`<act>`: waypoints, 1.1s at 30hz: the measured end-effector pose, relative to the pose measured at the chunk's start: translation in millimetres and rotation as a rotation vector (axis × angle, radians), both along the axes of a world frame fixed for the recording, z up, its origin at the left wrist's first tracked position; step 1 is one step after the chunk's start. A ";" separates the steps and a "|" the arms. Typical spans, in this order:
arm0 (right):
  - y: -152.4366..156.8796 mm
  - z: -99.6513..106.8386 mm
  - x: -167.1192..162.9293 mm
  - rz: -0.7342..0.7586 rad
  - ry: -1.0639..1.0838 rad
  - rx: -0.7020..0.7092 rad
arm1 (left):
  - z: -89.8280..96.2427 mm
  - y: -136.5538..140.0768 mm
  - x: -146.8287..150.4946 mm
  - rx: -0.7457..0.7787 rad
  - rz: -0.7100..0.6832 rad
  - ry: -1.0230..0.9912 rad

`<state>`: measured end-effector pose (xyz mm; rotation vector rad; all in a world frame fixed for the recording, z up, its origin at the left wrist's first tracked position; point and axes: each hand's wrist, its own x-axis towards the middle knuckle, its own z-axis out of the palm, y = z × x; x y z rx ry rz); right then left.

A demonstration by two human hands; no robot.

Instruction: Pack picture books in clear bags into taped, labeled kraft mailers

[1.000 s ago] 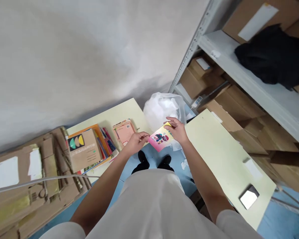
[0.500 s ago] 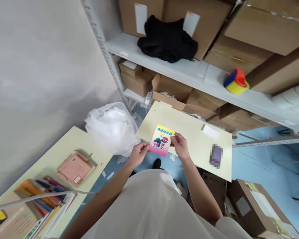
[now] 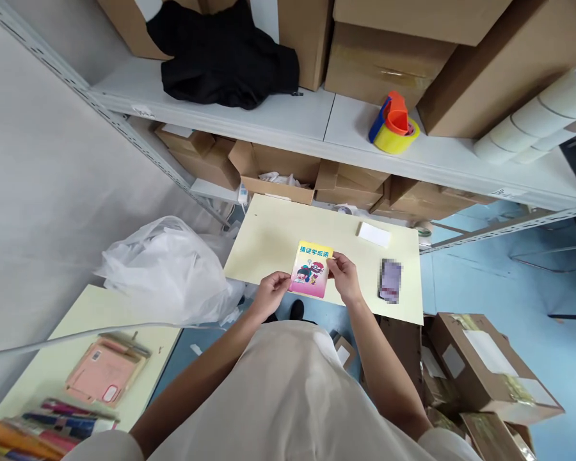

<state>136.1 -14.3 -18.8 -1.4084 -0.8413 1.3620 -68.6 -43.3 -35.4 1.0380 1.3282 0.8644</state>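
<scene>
Both hands hold a small printed card (image 3: 311, 269) over the near edge of the pale yellow table (image 3: 269, 224). Its face is yellow at the top and pink below, with blue Chinese characters and cartoon figures. My left hand (image 3: 272, 293) pinches the lower left edge between thumb and fingers. At the upper right edge, my right hand (image 3: 344, 276) grips it the same way. Whether it is one card or a thin stack, I cannot tell. To the right on the table lie a white pad (image 3: 374, 234) and a blurred-out purple phone-like object (image 3: 390, 280).
A white plastic bag (image 3: 168, 269) bulges at the left, beside a side table with pink packets (image 3: 103, 371) and a grey cable (image 3: 100, 330). Ahead, a shelf (image 3: 312, 121) carries black cloth (image 3: 225, 57), a tape dispenser (image 3: 393, 125) and cartons. Cardboard boxes (image 3: 484, 365) stand lower right.
My view has turned to the right, so shelf, tables and bag appear shifted left. Both hands keep their hold on the card, which looks slightly more upright.
</scene>
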 end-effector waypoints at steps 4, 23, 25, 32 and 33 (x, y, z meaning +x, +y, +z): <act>6.4 -3.7 1.1 -0.041 0.014 -0.024 | -4.2 11.9 3.3 -0.003 -0.019 0.032; 42.3 -12.7 -25.8 -0.127 0.115 0.053 | -21.8 61.5 -39.2 -0.091 -0.074 -0.307; 47.0 -10.0 -23.2 -0.051 0.107 0.093 | -17.8 64.6 -40.1 -0.145 -0.135 -0.358; 68.4 16.9 -13.6 0.228 0.044 0.178 | 0.7 75.1 -30.6 -0.295 -0.281 -0.484; 70.6 20.3 -11.9 0.231 0.066 0.156 | 2.8 76.1 -29.9 -0.303 -0.286 -0.493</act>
